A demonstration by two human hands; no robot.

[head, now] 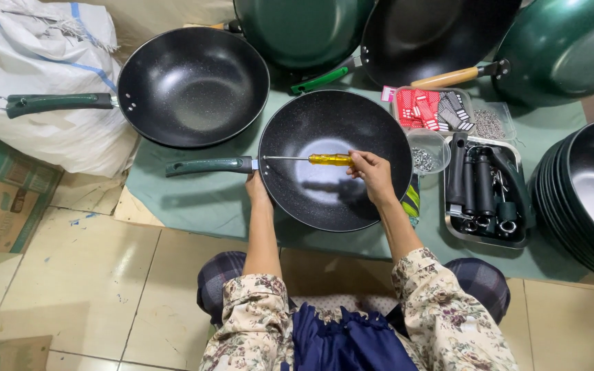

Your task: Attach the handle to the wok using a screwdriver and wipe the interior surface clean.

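While the right hand (374,175) clenches a yellow-handled screwdriver (330,159), the left hand (256,189) grips the pan (335,199) rim near its green handle (207,165); pan likely heavy, rigid.

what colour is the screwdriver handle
Yellow, on the screwdriver in the right hand; head view shows it.

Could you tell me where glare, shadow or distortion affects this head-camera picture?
Head view: glare whitens the bottom of the pan under the screwdriver; the right hand casts a soft shadow into it; the stacked pans at the right edge also shine; the wide lens bends the floor tiles at the edges; focus is sharp throughout.
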